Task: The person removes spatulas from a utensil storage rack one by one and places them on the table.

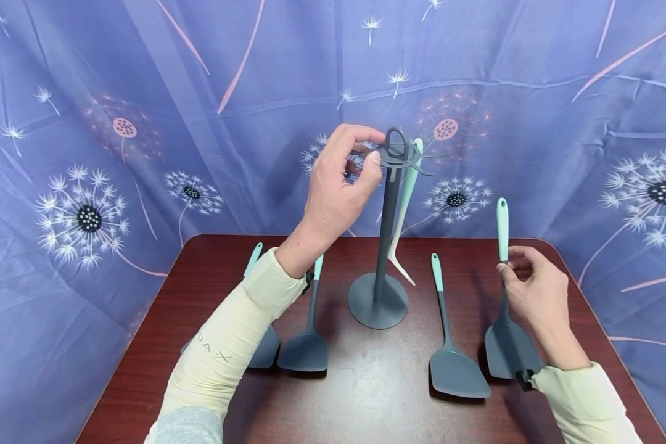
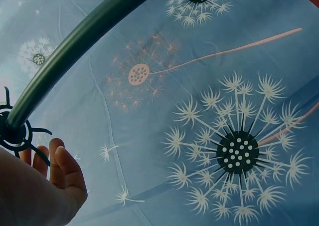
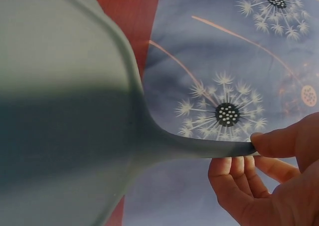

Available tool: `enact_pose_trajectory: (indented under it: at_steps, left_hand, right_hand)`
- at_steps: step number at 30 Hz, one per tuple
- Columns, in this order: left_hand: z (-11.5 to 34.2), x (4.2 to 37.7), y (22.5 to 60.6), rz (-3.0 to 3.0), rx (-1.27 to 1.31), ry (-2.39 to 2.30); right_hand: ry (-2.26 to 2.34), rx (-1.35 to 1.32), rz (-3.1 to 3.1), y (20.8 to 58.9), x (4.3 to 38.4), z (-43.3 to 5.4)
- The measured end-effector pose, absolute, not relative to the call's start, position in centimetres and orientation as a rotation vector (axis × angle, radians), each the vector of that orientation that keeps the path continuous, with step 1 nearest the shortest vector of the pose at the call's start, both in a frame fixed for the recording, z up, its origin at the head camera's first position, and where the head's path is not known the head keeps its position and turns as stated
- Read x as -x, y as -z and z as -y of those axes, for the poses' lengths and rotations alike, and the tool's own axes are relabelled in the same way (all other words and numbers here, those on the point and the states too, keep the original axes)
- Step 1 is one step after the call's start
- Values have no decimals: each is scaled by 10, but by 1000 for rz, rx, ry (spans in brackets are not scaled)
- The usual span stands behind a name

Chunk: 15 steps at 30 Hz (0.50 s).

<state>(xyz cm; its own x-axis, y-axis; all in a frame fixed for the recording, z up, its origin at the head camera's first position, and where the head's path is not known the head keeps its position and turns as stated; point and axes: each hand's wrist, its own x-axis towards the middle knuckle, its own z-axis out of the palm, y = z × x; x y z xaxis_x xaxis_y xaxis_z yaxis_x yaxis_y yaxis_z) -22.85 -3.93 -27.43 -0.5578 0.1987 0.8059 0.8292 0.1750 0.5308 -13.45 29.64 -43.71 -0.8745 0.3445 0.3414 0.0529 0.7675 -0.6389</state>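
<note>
A dark grey utensil stand (image 1: 385, 240) with a round base and hooks at its top stands on the table. My left hand (image 1: 341, 172) holds the hooked ring at its top between thumb and fingers; the left wrist view shows the same hooks (image 2: 37, 133) beside the fingers. On the stand's right side hangs a utensil with a mint handle (image 1: 409, 179) and a pale lower end; its kind is unclear. My right hand (image 1: 535, 293) pinches the dark neck of a turner (image 1: 505, 345), mint handle up. In the right wrist view its broad blade (image 3: 65, 111) fills the left side.
Another turner (image 1: 457, 373) lies on the table left of the right hand. Left of the stand lie a turner (image 1: 305, 351) and another grey-headed utensil (image 1: 266, 348), partly hidden by my left forearm. A blue dandelion-print curtain (image 1: 288, 74) surrounds the dark red table (image 1: 366, 382).
</note>
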Motion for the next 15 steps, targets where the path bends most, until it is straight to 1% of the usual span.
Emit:
enact_pose_trajectory:
  at_steps: [15]
  left_hand:
    - [39, 229, 275, 1879, 963, 1418]
  right_hand:
    - [-853, 266, 2601, 450, 142, -303]
